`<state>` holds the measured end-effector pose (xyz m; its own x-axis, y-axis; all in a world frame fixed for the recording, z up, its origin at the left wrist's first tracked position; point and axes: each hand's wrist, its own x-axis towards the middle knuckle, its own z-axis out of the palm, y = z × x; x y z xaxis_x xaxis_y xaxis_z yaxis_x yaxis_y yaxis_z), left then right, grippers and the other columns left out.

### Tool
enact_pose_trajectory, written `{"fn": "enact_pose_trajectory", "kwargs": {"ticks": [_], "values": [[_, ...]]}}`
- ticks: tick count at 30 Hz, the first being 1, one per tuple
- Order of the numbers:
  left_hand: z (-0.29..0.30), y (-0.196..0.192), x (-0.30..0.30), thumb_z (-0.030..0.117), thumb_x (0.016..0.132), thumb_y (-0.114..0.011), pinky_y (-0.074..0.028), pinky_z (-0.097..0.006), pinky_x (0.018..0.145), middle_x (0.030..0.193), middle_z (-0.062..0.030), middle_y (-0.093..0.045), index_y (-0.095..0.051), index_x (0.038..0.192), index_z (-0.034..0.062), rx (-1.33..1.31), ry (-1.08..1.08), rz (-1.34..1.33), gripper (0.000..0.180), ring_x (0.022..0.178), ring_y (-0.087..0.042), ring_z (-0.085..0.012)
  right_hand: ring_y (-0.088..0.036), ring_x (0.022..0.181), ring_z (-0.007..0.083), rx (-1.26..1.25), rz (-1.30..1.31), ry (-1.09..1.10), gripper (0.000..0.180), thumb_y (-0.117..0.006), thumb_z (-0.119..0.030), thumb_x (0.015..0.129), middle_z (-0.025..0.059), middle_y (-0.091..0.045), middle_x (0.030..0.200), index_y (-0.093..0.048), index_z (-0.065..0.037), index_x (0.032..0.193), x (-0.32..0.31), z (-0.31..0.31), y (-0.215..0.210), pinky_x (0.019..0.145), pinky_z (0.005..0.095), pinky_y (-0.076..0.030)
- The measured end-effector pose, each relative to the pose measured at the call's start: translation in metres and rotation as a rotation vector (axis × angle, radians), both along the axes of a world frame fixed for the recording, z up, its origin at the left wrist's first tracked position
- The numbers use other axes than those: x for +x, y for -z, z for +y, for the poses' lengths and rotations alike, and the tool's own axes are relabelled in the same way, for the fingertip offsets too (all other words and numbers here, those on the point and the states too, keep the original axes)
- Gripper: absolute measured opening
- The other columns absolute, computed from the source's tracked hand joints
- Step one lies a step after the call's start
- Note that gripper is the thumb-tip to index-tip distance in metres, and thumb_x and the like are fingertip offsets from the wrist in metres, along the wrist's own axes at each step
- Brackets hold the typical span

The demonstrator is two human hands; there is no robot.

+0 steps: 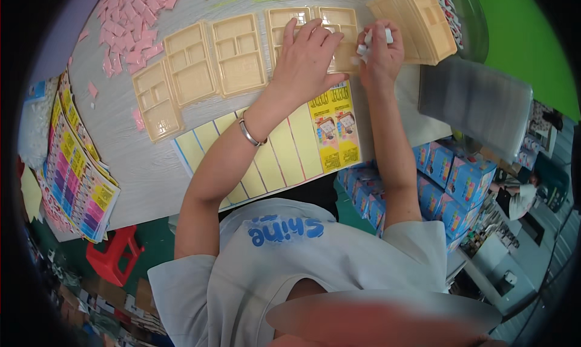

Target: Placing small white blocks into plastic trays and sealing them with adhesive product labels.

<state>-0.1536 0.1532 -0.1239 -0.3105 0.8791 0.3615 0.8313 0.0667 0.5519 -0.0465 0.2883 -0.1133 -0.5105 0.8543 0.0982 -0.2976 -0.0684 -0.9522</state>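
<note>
A row of beige compartment trays (pixel 241 70) lies across the table. My left hand (pixel 302 59) is open, its fingers spread over the two trays at the right end of the row; it hides parts of them, including much of the rightmost tray (pixel 344 59). Beside that tray, my right hand (pixel 384 59) is closed around several small white pieces (pixel 369 39), some poking out between the fingers. Their exact kind is too small to tell. Under my left forearm lies a sheet of yellow printed card (pixel 284 156) divided into strips.
Stacked beige trays (pixel 411 26) stand at the far right, by a clear plastic box (pixel 475 105). Many pink packets (pixel 130 29) are heaped at the far left. Colourful printed sheets (pixel 82 171) lie at the left edge. Blue boxes (pixel 445 171) and a red stool (pixel 115 256) are below table level.
</note>
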Motion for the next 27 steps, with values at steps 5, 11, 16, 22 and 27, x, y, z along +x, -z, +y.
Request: {"fn": "enact_pose_trajectory", "kwargs": {"ticks": [5,11,16,22,27], "values": [[-0.002,-0.001,-0.001,0.045,0.071,-0.088,-0.023,-0.057,0.120,0.125,-0.0079,-0.063,-0.059,0.133,0.0108,-0.012,-0.007,-0.037,0.077,0.138,-0.046,-0.0307,-0.064,0.079,0.0174,0.037,0.085,-0.064,0.009,-0.064,-0.012,0.103,0.0068,-0.065,0.093,-0.058,-0.006,0.107,0.005,-0.005,0.005,0.070,0.0321,-0.053],[0.000,-0.003,0.000,0.045,0.070,-0.089,-0.024,-0.057,0.119,0.126,-0.0092,-0.062,-0.059,0.133,0.0100,-0.011,-0.009,-0.042,0.078,0.137,-0.047,-0.0316,-0.063,0.082,0.0194,-0.002,0.134,-0.153,0.008,-0.063,-0.010,0.103,0.0085,-0.065,0.093,-0.058,-0.005,0.105,0.006,-0.001,0.006,0.074,0.0344,-0.053],[0.001,-0.004,0.001,0.043,0.069,-0.090,-0.021,-0.056,0.122,0.127,-0.0113,-0.061,-0.058,0.135,0.0115,-0.012,-0.012,-0.042,0.080,0.137,-0.046,-0.0302,-0.061,0.080,0.0193,-0.042,0.166,-0.173,0.012,-0.064,-0.014,0.103,0.0088,-0.064,0.091,-0.058,-0.004,0.103,0.006,0.002,0.008,0.073,0.0343,-0.051],[-0.001,-0.015,-0.003,0.039,0.081,-0.083,-0.029,-0.056,0.116,0.128,-0.0085,-0.064,-0.063,0.130,0.0109,-0.005,0.015,-0.019,0.060,0.134,-0.051,-0.0328,-0.061,0.082,0.0203,-0.219,0.326,-0.209,0.012,-0.061,-0.018,0.105,0.0083,-0.063,0.090,-0.058,-0.006,0.104,0.010,0.001,0.005,0.070,0.0360,-0.052],[0.001,-0.012,0.002,0.030,0.090,-0.075,-0.032,-0.053,0.116,0.131,-0.0058,-0.065,-0.065,0.132,0.0121,-0.019,0.011,0.024,0.047,0.134,-0.052,-0.0299,-0.064,0.086,0.0188,-0.177,0.136,-0.027,0.006,-0.061,-0.010,0.104,0.0067,-0.064,0.092,-0.059,-0.007,0.109,0.001,-0.002,0.001,0.071,0.0343,-0.052]]}}
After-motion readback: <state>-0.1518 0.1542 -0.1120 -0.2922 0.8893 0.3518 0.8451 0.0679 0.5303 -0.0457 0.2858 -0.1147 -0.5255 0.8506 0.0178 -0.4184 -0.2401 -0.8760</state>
